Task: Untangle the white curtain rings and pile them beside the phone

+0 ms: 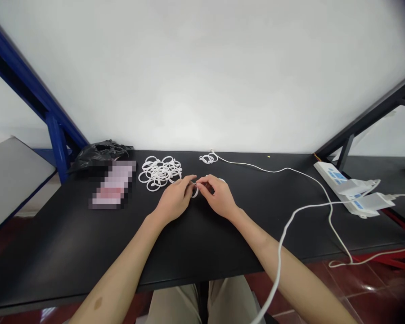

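Note:
My left hand (176,196) and my right hand (218,194) meet over the middle of the black table. The fingertips of both pinch a thin white ring (195,194), which hangs partly hidden between them. Its exact kind cannot be made out. Just beyond my left hand lies a loose pile of similar white rings (160,172), several of them overlapping, with small lumps on their loops. Part of another white loop (222,180) peeks out behind my right hand.
A black plastic bag (99,153) and a blurred-out phone-like rectangle (116,182) lie at the left. A white cable (266,170) runs from a coiled end (208,159) rightward. Chargers are plugged into a white power strip (334,177). Another cable (283,238) crosses above my right forearm.

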`<action>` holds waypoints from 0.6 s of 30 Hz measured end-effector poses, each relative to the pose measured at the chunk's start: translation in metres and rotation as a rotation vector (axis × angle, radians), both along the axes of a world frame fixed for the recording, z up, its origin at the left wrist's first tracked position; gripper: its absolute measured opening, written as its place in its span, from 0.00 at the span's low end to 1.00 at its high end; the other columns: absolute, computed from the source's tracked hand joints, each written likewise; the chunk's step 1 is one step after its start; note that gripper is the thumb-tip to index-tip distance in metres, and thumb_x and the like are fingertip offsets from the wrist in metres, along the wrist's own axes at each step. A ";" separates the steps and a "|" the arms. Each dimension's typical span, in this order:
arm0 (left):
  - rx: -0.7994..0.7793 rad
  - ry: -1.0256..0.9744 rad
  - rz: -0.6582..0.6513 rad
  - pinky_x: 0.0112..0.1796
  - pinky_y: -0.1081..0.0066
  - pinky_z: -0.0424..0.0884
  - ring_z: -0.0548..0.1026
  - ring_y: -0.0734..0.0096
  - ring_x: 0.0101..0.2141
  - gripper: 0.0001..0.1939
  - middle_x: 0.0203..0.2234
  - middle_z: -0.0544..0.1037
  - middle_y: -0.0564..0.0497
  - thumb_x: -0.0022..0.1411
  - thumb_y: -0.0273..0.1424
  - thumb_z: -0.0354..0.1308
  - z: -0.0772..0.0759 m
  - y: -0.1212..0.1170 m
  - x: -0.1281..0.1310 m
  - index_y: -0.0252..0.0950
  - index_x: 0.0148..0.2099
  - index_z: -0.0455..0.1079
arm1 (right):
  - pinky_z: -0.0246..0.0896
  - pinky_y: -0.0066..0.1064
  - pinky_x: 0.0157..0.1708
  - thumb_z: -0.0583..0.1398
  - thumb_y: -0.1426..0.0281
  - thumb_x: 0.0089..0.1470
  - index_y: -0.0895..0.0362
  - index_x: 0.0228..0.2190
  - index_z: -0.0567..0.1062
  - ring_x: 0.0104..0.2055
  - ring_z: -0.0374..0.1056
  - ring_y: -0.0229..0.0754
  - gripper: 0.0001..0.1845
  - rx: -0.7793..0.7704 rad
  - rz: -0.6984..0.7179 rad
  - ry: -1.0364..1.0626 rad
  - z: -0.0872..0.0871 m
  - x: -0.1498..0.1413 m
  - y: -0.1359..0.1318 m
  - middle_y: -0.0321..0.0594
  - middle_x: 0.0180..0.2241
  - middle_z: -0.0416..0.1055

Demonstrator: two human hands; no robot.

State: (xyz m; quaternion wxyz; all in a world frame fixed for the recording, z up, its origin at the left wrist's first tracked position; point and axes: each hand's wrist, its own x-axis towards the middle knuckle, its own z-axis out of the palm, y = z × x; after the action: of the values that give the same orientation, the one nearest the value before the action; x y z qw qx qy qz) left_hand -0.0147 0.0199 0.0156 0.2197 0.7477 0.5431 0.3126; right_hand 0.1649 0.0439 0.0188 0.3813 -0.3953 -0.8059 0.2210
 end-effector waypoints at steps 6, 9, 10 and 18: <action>-0.001 0.018 -0.039 0.45 0.60 0.72 0.76 0.59 0.45 0.22 0.47 0.78 0.44 0.68 0.43 0.50 0.005 -0.003 0.001 0.38 0.58 0.67 | 0.66 0.31 0.34 0.56 0.64 0.63 0.53 0.37 0.75 0.32 0.70 0.38 0.09 -0.032 -0.075 0.064 0.000 0.000 0.002 0.38 0.36 0.76; 0.006 0.017 -0.048 0.42 0.62 0.72 0.76 0.59 0.43 0.21 0.44 0.78 0.45 0.67 0.44 0.53 0.004 -0.002 0.000 0.39 0.56 0.69 | 0.66 0.32 0.34 0.56 0.64 0.63 0.53 0.37 0.75 0.31 0.69 0.39 0.09 -0.028 -0.075 0.051 -0.002 0.001 0.002 0.38 0.36 0.76; 0.002 0.013 -0.046 0.41 0.62 0.72 0.76 0.60 0.42 0.21 0.42 0.78 0.46 0.66 0.44 0.53 0.004 -0.002 0.000 0.39 0.55 0.69 | 0.66 0.32 0.34 0.56 0.64 0.63 0.53 0.37 0.75 0.32 0.70 0.39 0.09 -0.021 -0.071 0.043 -0.003 0.001 0.001 0.38 0.35 0.76; -0.019 0.023 -0.055 0.37 0.65 0.70 0.74 0.66 0.34 0.17 0.34 0.77 0.51 0.67 0.44 0.53 0.006 -0.004 0.002 0.40 0.51 0.71 | 0.66 0.31 0.35 0.56 0.64 0.64 0.53 0.35 0.75 0.32 0.71 0.39 0.09 -0.036 -0.069 0.059 -0.002 -0.001 0.001 0.37 0.34 0.77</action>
State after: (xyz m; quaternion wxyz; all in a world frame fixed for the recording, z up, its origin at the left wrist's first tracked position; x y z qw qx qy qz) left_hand -0.0131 0.0158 0.0219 0.2292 0.7637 0.5279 0.2926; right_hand 0.1643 0.0446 0.0167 0.4052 -0.4230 -0.7760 0.2340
